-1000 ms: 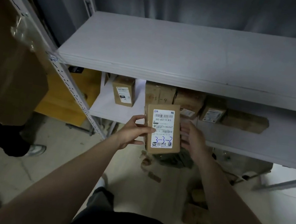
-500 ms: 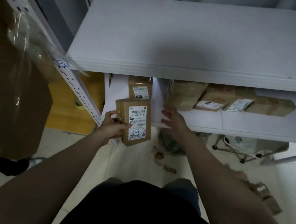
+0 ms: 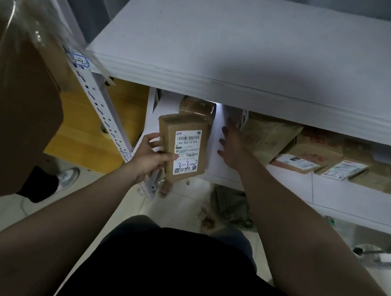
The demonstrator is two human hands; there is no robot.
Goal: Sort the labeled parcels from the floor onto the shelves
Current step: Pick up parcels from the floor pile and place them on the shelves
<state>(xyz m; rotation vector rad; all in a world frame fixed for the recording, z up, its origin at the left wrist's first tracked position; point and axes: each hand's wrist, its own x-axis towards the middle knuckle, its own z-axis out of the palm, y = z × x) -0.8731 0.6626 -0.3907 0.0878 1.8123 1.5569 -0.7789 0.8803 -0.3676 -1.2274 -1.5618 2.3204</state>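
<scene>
While clasped in the left hand alone, parcel (image 3: 181,148): hangs tilted just in front of the lower shelf's left end, off the floor, white label up, "3-3-2" in blue pen at its foot; a second ago held between both hands, now a little higher and nearer the shelf than half a second ago.
Left hand (image 3: 152,160): fingers curled round the parcel's left edge, thumb pressed across the label; same grip as half a second ago.
Right hand (image 3: 233,148): fingers straight and spread, grasping nothing; reaches farther in under the upper shelf than half a second ago, just beside a large brown parcel (image 3: 269,138); touching it or not, cannot tell.
Lower shelf (image 3: 285,185): carries a small taped parcel (image 3: 197,109) right behind the held one, then a row of labelled parcels (image 3: 310,153) off to the right.
Upper shelf (image 3: 254,55): white, top face partly in shadow.
Post (image 3: 103,111): white, perforated, tag "3-2" in blue near the upper shelf's corner.
Cardboard box (image 3: 10,107): big, under clear wrap, at far left.
Floor (image 3: 180,209): pale tiles, brown scraps below the shelf.
</scene>
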